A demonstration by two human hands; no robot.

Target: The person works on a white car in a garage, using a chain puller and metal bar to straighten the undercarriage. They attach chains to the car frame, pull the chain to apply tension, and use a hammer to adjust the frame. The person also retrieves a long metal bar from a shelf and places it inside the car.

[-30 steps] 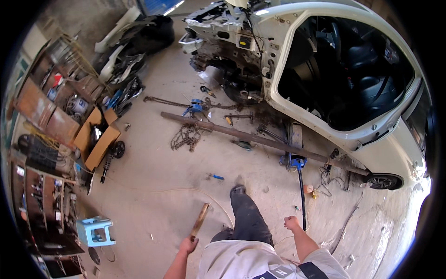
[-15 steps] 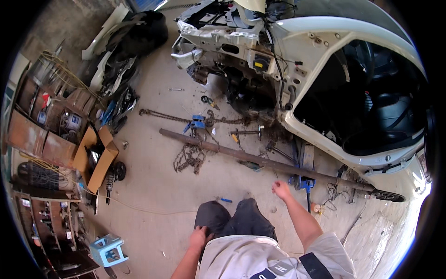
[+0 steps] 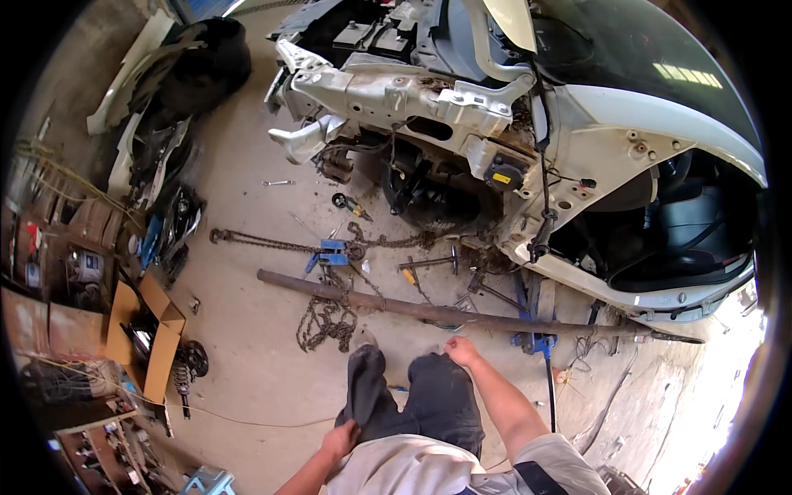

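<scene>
My left hand [image 3: 340, 437] is closed at the thigh of my dark trousers [image 3: 371, 400], its fingers on the cloth. My right hand [image 3: 459, 351] is beside my right knee, fingers curled, with nothing visible in it. Just beyond my feet a long rusty pipe [image 3: 396, 307] lies across the floor. Behind it rests a blue chain hoist [image 3: 333, 252], its rusty chain [image 3: 328, 326] heaped on the near side of the pipe. Close to the pipe's right part stands a blue metal clamp or stand [image 3: 535, 342] with a dark upright bar.
A white car body [image 3: 396, 91], its front stripped, fills the far right. Pliers [image 3: 353, 206], a wrench [image 3: 278, 182] and a T-shaped tool [image 3: 429, 262] lie before it. Leftward are a cardboard box [image 3: 165, 338], a shock absorber [image 3: 182, 379], removed panels [image 3: 157, 148] and a blue stool [image 3: 208, 481].
My view has shifted forward and right, closer to the car. My right hand has drawn in from the right to my knee. The left hand stays at my thigh; my legs have stepped.
</scene>
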